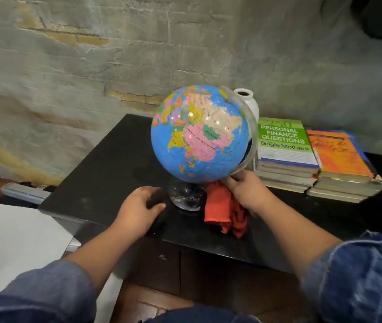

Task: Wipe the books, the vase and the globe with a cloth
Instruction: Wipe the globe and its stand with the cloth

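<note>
On tabletop point(106, 164), right hand point(245, 194) fingers clamp red cloth point(220, 206) at globe point(199, 134) 5 o'clock; left hand point(136, 206) at 7 o'clock, fingers loosely curled, apart.

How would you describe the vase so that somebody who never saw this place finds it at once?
Find the black cabinet top against the rough wall, where a blue globe stands. Behind the globe, left of the book stacks, is the vase. It alone is plain white, with a dark round mouth.
</note>
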`<state>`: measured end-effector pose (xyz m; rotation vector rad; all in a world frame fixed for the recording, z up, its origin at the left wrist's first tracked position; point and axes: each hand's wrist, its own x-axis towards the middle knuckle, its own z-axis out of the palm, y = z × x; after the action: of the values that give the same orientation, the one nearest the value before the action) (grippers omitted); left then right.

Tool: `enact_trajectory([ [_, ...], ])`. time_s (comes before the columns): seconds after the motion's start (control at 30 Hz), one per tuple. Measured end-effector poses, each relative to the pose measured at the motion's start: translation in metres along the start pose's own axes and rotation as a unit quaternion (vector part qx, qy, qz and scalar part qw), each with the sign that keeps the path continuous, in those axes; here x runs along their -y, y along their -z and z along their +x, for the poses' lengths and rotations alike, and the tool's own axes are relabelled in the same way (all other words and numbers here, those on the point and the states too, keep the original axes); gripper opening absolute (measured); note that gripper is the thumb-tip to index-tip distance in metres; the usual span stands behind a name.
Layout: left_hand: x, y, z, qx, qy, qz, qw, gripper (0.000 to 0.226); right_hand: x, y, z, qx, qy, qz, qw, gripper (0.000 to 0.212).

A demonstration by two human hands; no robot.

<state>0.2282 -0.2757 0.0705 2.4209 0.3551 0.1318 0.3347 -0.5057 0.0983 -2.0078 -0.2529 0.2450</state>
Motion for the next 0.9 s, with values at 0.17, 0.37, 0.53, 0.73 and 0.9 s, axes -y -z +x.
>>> enact_trajectory([
  [0.17,-0.001,-0.017,0.004,0.008,-0.027,-0.002,1.000,0.065,-0.004,0.005,-0.002,0.023,-0.016,-0.005,1.000,0.023],
  [0.37,0.006,-0.037,0.007,-0.016,-0.002,0.061,0.998,0.074,-0.020,0.024,-0.007,-0.028,-0.026,-0.126,0.991,0.006],
  [0.53,0.001,-0.044,0.003,-0.049,0.001,0.103,0.993,0.080,-0.022,0.021,0.000,-0.004,-0.044,-0.150,0.988,0.015],
  [0.73,0.002,-0.050,0.002,-0.072,-0.003,0.139,0.988,0.082,-0.013,0.016,0.021,-0.029,0.008,-0.155,0.987,0.021],
  [0.9,0.007,-0.057,0.002,-0.110,-0.023,0.190,0.975,0.086,-0.018,-0.007,0.030,-0.032,0.082,-0.144,0.986,0.038],
])
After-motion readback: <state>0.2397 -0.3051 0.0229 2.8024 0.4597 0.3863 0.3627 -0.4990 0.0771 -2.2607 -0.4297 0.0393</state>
